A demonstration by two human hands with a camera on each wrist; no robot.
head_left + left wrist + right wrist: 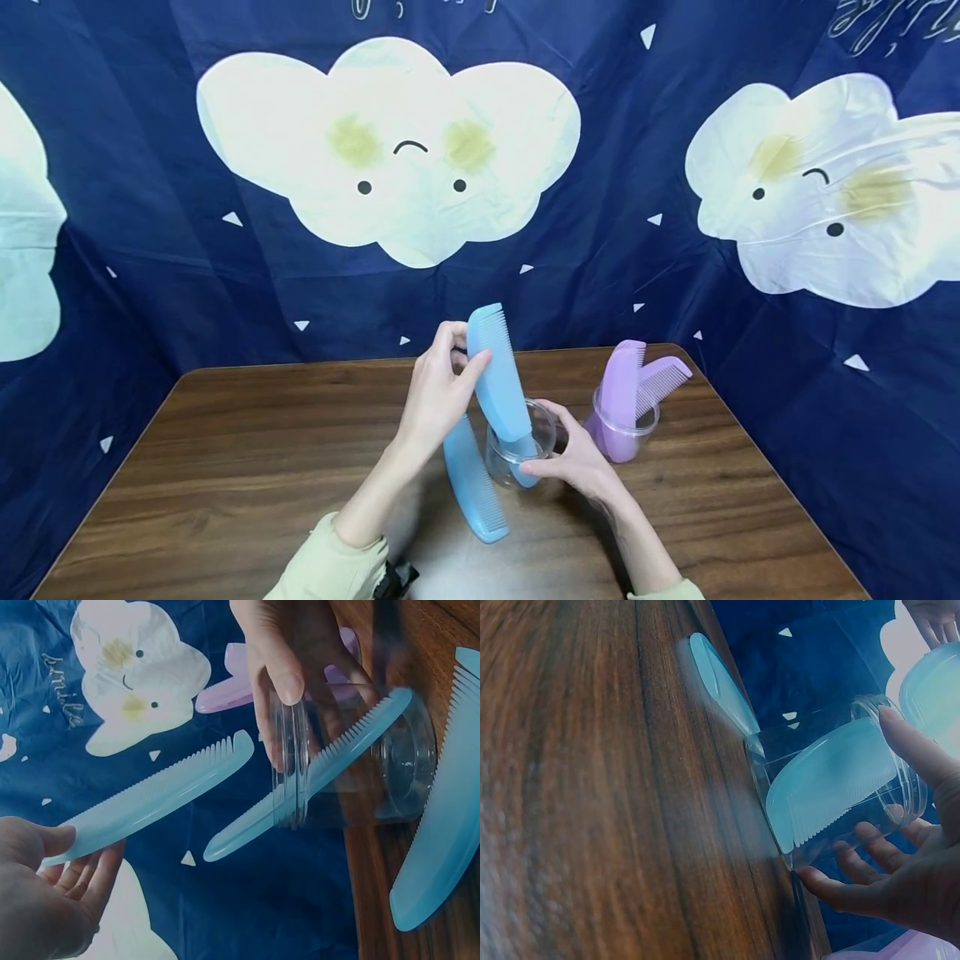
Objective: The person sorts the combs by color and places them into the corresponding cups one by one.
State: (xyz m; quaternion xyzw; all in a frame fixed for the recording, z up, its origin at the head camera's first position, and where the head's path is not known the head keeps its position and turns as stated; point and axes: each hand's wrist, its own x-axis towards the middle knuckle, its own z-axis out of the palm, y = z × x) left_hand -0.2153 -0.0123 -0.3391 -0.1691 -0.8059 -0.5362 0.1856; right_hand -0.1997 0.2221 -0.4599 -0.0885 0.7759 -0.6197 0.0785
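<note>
My left hand (438, 387) pinches a light blue comb (497, 375) near its upper end, between thumb and fingers. The comb tilts above the mouth of a clear plastic cup (498, 468); the left wrist view shows its lower end just short of the rim. Inside the cup leans a second blue comb (352, 750), one end poking out past the rim. My right hand (579, 457) grips the cup near its rim, thumb on one side and fingers on the other. A third blue comb (471, 483) lies on the wooden table, left of the cup.
To the right stands another clear cup (647, 427) with purple combs (621, 383) sticking out of it. Behind the brown table (247, 467) hangs a dark blue cloth (247, 308) with white clouds. A small black object (396, 577) is by the left sleeve.
</note>
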